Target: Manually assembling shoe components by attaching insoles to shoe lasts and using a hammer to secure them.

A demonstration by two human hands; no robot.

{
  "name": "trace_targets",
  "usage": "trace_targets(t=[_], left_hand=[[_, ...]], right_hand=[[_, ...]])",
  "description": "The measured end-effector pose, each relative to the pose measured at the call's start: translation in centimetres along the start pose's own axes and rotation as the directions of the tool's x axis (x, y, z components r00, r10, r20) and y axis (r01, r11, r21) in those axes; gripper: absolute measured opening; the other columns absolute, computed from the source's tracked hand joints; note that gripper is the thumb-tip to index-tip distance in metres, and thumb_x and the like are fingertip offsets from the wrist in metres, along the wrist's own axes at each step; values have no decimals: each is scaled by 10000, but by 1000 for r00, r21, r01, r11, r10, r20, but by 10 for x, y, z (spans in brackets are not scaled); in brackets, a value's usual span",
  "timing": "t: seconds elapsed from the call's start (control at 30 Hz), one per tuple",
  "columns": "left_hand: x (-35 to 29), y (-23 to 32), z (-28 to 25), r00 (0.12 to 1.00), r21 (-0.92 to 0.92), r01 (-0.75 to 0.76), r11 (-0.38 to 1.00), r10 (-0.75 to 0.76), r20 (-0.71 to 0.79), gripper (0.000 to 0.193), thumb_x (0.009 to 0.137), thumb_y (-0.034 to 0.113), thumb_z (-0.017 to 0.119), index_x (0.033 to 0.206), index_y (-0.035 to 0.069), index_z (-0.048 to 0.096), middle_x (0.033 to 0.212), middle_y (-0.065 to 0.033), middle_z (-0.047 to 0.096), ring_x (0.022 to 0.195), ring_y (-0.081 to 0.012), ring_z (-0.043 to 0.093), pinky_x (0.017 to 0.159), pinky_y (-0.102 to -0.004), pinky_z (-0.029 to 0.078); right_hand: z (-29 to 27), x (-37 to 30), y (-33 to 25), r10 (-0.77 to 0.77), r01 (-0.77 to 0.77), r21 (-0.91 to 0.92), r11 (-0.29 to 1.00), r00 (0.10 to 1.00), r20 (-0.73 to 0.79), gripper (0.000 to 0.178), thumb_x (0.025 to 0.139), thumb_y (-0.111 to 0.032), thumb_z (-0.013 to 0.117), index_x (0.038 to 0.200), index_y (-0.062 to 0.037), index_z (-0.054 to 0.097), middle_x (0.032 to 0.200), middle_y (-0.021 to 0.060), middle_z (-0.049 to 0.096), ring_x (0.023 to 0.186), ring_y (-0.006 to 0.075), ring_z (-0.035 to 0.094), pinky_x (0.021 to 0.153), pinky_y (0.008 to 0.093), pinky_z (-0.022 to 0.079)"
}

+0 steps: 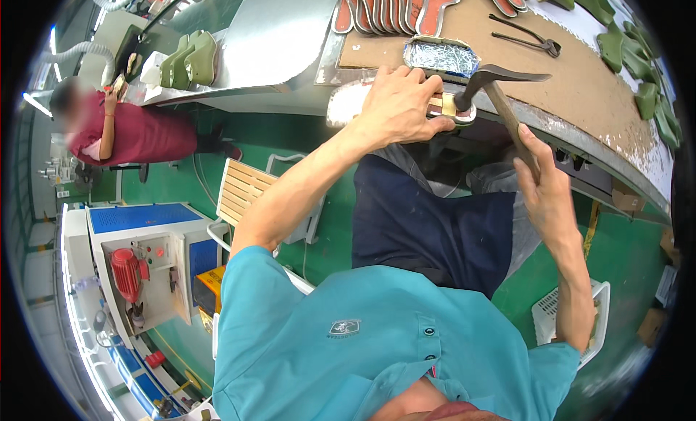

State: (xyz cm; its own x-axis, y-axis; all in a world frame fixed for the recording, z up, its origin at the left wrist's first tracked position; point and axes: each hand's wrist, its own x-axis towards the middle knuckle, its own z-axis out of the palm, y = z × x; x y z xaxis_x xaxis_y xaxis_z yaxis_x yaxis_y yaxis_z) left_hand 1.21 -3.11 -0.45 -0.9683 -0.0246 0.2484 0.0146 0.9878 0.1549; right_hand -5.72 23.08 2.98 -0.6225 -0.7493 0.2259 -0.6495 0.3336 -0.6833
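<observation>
Taking the hammer's striking face as the clock's centre, we had the right hand point(542, 182) between four and five, fingers wrapped round the wooden handle of a cobbler's hammer point(502, 109). The left hand point(406, 105) lay at nine, clamped over a white-rimmed shoe piece point(447, 106), whose far end sat right at the hammer face; whether they touched, we could not tell. The left thumb and forefinger were near that face, so a glancing blow, or the shoe piece rocking under a loose hold, could have bruised them.

Farther off, at eleven, a heap of small silver nails point(441, 57) lay close to the left knuckles; a careless knock could have scattered it over the brown bench board point(573, 80). Pincers point(533, 40) lay between one and two, clustered orange-red insoles point(395, 7) beyond the nails at eleven, and green shoe lasts point(612, 47) between two and three. Farthest, at nine, we saw a co-worker in maroon point(152, 127).
</observation>
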Motion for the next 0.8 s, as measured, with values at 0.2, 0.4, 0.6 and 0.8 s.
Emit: trace_targets(t=[0.2, 0.4, 0.6, 0.8], left_hand=[[-4, 1, -3, 999, -9, 43, 999, -42, 10, 554, 721, 576, 665, 984, 92, 607, 866, -91, 591, 864, -271, 576, 783, -400, 395], [-2, 4, 1, 1000, 53, 21, 998, -22, 14, 554, 729, 571, 663, 1000, 92, 597, 859, -84, 588, 870, -260, 581, 775, -402, 398], [-6, 8, -2, 997, 15, 73, 997, -74, 15, 550, 731, 556, 667, 1011, 88, 599, 891, -80, 608, 900, -254, 583, 808, -395, 382], [-10, 7, 0, 993, 54, 87, 995, -91, 71, 635, 705, 554, 686, 1089, 58, 587, 980, -95, 631, 951, -248, 582, 834, -394, 378]], right_hand=[[-29, 3, -9, 125, -104, 108, 989, 968, -219, 390, 898, -18, 587, 1272, -38, 479, 1209, 69, 610, 809, 72, 586, 718, 216, 473], [17, -20, 11, 13, -12, 51, 999, 1000, -13, 424, 878, -1, 598, 1280, -62, 480, 1285, 142, 555, 1009, 225, 637, 798, 303, 496], [15, -27, -1, 306, -127, 508, 852, 908, -287, 440, 949, -66, 519, 1362, -101, 370, 918, 13, 579, 567, 39, 461, 494, 182, 387], [36, -31, -15, 432, -372, 609, 701, 900, 53, 441, 960, -92, 504, 1374, -131, 357, 617, -35, 449, 452, 12, 362, 373, 179, 269]])
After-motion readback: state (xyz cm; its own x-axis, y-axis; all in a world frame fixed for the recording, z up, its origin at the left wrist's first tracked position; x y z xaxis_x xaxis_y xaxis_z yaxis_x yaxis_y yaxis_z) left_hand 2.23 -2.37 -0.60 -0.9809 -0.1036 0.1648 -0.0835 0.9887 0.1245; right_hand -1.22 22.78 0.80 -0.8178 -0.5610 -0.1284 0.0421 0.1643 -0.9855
